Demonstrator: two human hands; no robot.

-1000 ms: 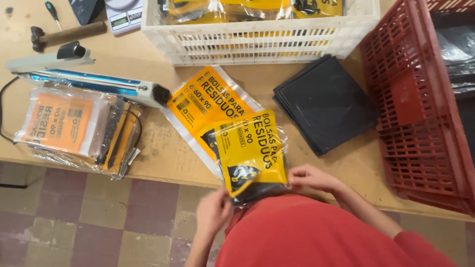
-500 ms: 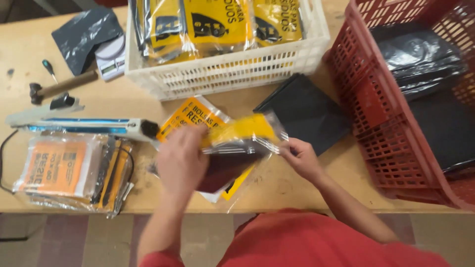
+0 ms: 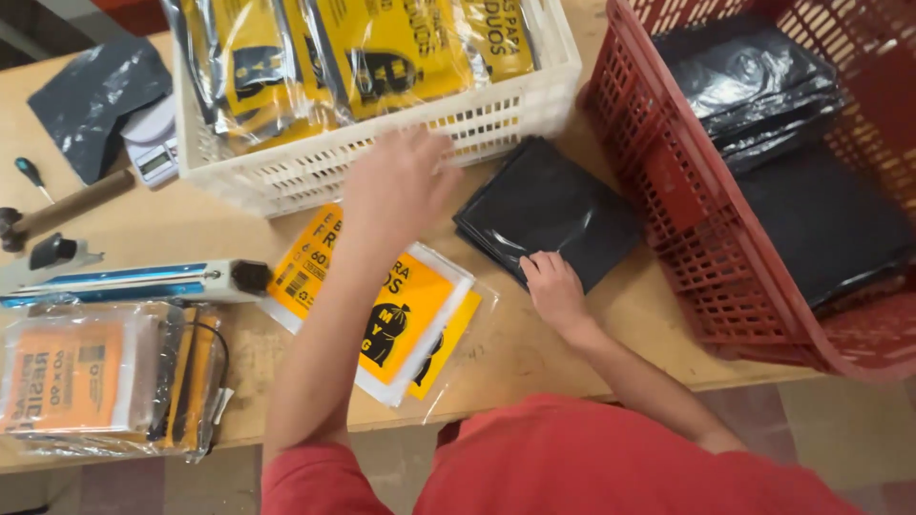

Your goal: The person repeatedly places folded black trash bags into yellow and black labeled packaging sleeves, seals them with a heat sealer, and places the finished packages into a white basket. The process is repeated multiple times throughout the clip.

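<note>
My left hand (image 3: 401,186) reaches out over the front wall of a white plastic crate (image 3: 315,172); it is blurred, its fingers are spread and it holds nothing. The crate holds several clear packets with yellow printed inserts (image 3: 382,52). My right hand (image 3: 553,286) lies on the near corner of a stack of folded black plastic bags (image 3: 553,205) on the wooden bench, fingertips touching it. Under my left forearm lie empty clear packets with yellow labels (image 3: 401,305), flat on the bench.
A red plastic crate (image 3: 668,191) with folded black bags (image 3: 763,86) stands at the right. At the left are a bag sealer (image 3: 134,283), a bundle of orange-labelled packets (image 3: 86,377), a hammer (image 3: 67,210), a screwdriver (image 3: 29,176), a small scale (image 3: 157,148) and a dark bag (image 3: 95,91).
Half a second ago both hands held a filled yellow packet above the bench. Now neither holds it; my left hand has gone to the white crate and my right to the black stack.
</note>
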